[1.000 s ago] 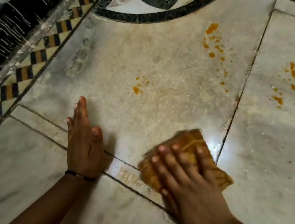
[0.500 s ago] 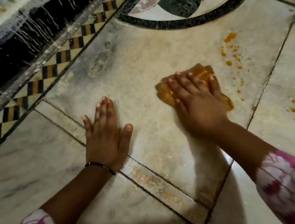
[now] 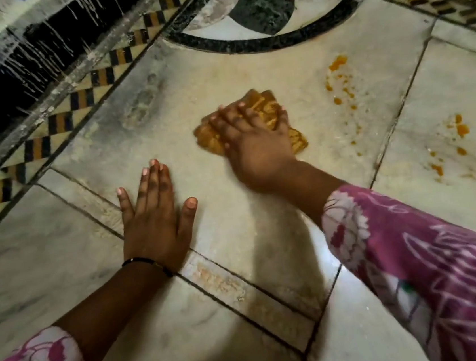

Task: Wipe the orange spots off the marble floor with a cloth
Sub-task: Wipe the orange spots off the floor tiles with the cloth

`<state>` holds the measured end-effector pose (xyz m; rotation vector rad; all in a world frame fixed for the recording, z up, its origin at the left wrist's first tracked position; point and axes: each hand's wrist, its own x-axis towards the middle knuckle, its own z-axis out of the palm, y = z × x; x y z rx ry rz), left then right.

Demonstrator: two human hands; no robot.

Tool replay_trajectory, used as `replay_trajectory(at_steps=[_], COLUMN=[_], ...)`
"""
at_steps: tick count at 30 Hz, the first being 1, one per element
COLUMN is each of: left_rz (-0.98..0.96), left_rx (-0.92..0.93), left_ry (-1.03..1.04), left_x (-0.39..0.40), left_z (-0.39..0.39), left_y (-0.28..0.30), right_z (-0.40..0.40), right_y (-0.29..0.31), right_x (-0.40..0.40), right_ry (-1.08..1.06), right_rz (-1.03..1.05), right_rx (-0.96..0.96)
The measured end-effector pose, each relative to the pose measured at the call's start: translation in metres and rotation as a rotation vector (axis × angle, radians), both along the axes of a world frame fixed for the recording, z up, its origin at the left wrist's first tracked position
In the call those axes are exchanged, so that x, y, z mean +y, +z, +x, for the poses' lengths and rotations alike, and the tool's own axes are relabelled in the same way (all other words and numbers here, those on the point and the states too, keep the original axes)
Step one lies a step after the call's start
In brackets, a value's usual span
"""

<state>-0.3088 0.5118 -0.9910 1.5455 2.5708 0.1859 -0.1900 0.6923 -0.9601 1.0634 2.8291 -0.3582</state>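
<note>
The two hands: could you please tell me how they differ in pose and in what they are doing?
The left hand lies bare and flat on the marble floor, fingers straight; the right hand presses down on the orange cloth, fingers spread over it. The left wrist wears a thin black band; the right shows none. Both are palm-down, with pink floral sleeves.

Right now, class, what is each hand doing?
Left hand: open, flat on the floor, holding nothing.
Right hand: spread flat, pressing the cloth to the floor.
</note>
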Motion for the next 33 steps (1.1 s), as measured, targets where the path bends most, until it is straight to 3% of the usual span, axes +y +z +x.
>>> replay_trajectory(at_steps=[5,9,11,14,20,24,27,30,33], left_rz=[0.021,0.103,0.119,0.058,-0.060,-0.062,-0.042,-0.015,-0.006], left_rx=[-0.018,-0.087,-0.136,-0.112,0.023,0.009,-0.013,-0.029,-0.030], left_ry=[-0.005,-0.011,-0.105,-0.333,-0.414,-0.429,-0.431,-0.426,-0.423], left_x=[0.000,0.006,0.016,0.033,0.037,0.038,0.036,0.035,0.036], left_z=[0.002,0.016,0.034,0.067,0.083,0.082,0.080,0.080,0.081], left_y=[0.002,0.009,0.016,0.016,0.004,0.005,0.004,0.003,0.004], right_z=[0.082,0.154,0.199,0.242,0.184,0.140,0.173,0.241,0.283], right_y=[0.000,0.004,0.006,0.015,0.003,-0.001,0.002,0.006,0.012], right_x=[-0.022,-0.082,-0.089,-0.076,-0.025,-0.062,-0.120,-0.155,-0.132], right_ry=[-0.287,-0.070,0.003,-0.221,-0.612,-0.367,-0.254,-0.366,-0.501], right_rz=[0.068,0.056,0.034,-0.010,0.015,0.063,0.044,-0.019,0.003], right_rx=[0.034,-0.065,-0.102,-0.137,-0.084,-0.047,-0.024,-0.052,-0.102])
